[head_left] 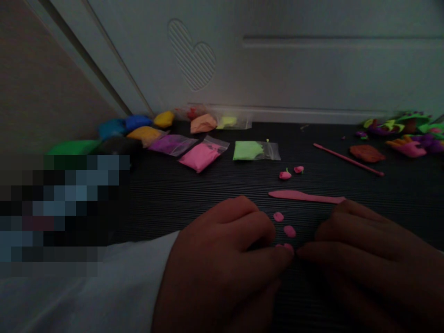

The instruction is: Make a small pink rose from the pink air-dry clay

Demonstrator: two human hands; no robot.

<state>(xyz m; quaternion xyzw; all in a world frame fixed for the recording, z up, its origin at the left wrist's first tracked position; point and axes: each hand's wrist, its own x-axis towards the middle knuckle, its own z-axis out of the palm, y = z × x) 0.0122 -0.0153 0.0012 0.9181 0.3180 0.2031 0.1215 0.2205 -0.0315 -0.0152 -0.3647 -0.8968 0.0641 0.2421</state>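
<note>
**Lowest pink piece lying between the two hands, nearer the left**

Left to right, a bag of pink clay is lying beyond the left hand, on the dark worktop. That hand is curling, its fingertips drawing close together and touching the lowest pink piece at its near left side. Whether they are pinching it or only pressing it, the view is not showing. The piece is sitting just off those fingertips' right side, partly hidden, so its long axis is impossible to tell.

Just beyond it, two flat pink pieces are lying apart: a round one beside the left knuckles, and an oval one closer in, its long axis slanting slightly down to the right. Farther out, two pink buds are resting side by side.

A pink plastic knife is lying crosswise, its right end reaching the right hand. That hand is folding its fingers inward, one fingertip pointing left at the lowest piece, near but apart; whether it is holding anything is unclear.
</note>
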